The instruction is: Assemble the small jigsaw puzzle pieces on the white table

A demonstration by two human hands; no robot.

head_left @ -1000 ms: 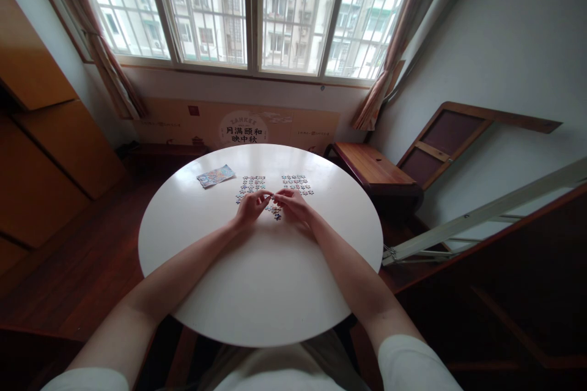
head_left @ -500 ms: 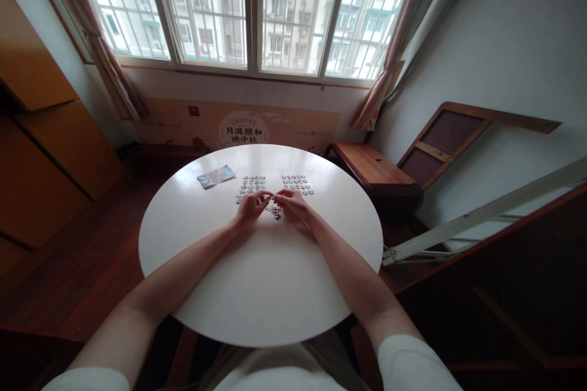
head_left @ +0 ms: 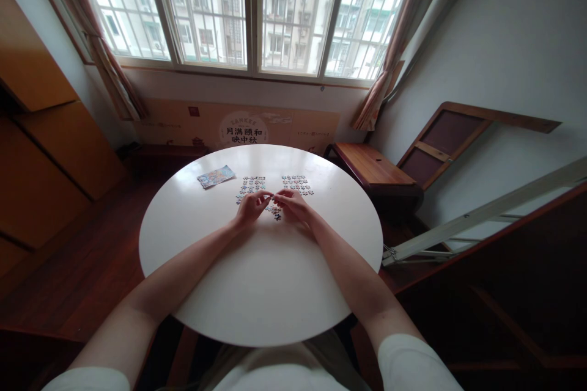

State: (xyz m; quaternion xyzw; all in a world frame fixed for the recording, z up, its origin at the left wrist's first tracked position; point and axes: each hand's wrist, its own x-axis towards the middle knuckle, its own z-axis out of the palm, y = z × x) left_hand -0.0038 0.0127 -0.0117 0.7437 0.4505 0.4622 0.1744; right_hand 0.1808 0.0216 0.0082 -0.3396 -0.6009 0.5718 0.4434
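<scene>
Over the far half of the white round table (head_left: 261,281), my left hand (head_left: 251,206) and my right hand (head_left: 292,203) meet fingertip to fingertip. Both are closed in a pinch around a small dark jigsaw puzzle piece (head_left: 273,197), mostly covered by the fingers. Just below them lie a few joined or touching puzzle pieces (head_left: 277,217). Behind my left hand is a group of loose pieces (head_left: 254,182) in rows, and another group (head_left: 297,182) spreads behind my right hand. A printed picture sheet (head_left: 216,176) rests on the table to the left.
A low wooden bench (head_left: 373,164) stands beyond the table at the right, near a leaning wooden frame (head_left: 443,140). Wooden cabinets (head_left: 59,153) line the left side. A printed cardboard panel (head_left: 312,125) leans below the barred window (head_left: 293,12).
</scene>
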